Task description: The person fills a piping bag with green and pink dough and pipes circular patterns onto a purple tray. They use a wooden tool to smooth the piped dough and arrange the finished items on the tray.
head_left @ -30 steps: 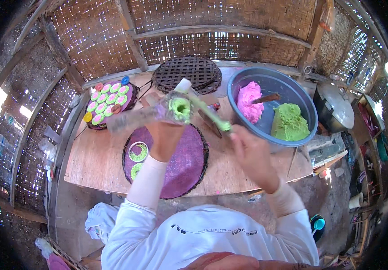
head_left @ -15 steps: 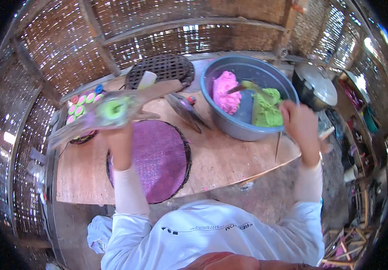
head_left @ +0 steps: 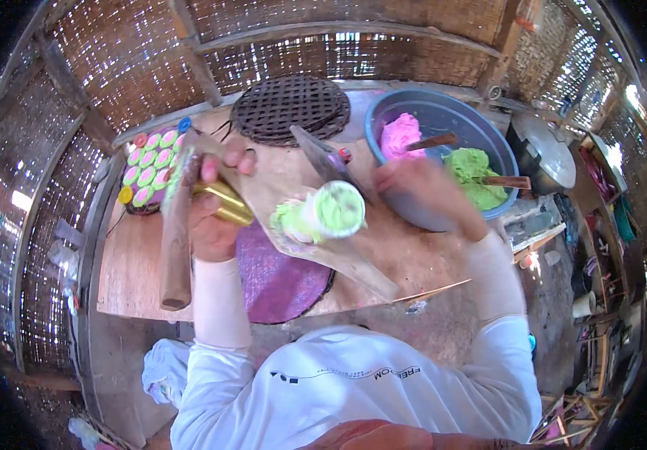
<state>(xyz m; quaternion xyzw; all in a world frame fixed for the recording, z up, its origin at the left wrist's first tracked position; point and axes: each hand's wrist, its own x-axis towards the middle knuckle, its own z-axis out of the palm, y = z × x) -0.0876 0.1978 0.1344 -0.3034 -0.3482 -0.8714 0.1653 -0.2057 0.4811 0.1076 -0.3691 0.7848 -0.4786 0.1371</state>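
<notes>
Head view: your left hand point(head_left: 215, 217) clamped around brass-coloured tube point(head_left: 222, 202) and long wooden stick point(head_left: 176, 232), raised over table's left half. Pale green dough roll point(head_left: 323, 214) sits on leaf strip point(head_left: 316, 225) above purple round mat point(head_left: 278, 277), mid-table near front edge. Your right hand point(head_left: 421, 196) blurred, fingers curled, grip unclear, just beside blue basin point(head_left: 443, 112) at back right corner.

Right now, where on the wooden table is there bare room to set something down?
Bare wood lies at the wooden table's left front, between the round purple mat and the tray of green and pink cakes. Around the blue plastic basin and black woven rack it is crowded.
</notes>
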